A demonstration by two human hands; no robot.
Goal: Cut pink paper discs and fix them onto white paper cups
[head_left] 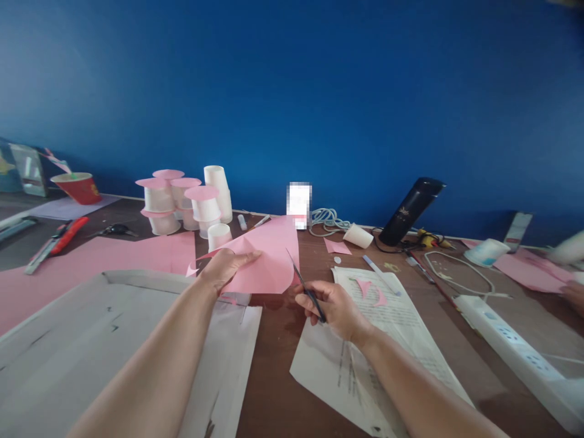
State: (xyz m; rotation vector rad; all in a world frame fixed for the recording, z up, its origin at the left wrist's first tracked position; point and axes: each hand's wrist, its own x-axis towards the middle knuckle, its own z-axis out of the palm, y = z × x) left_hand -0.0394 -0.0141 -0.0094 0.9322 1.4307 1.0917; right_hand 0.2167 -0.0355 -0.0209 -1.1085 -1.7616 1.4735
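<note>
My left hand [223,267] grips a sheet of pink paper [269,258] at its left side, thumb on top. The paper's lower right edge is rounded. In my right hand [335,307] is a pair of dark scissors [309,294], its blades pointing up and left against the paper's right edge. I cannot tell how far the blades are apart. Below my right hand lies a printed sheet [387,340] with small pink paper scraps [364,287] on it. Beyond my left hand stand white paper cups [205,210] stacked with pink paper discs [202,193].
A black bottle [408,213] leans near the blue wall, with a tipped paper cup [358,236] beside it. A power strip [515,347] lies at right, near another person's hand [573,295]. At left are a red utility knife [68,236] and a red cup [79,188].
</note>
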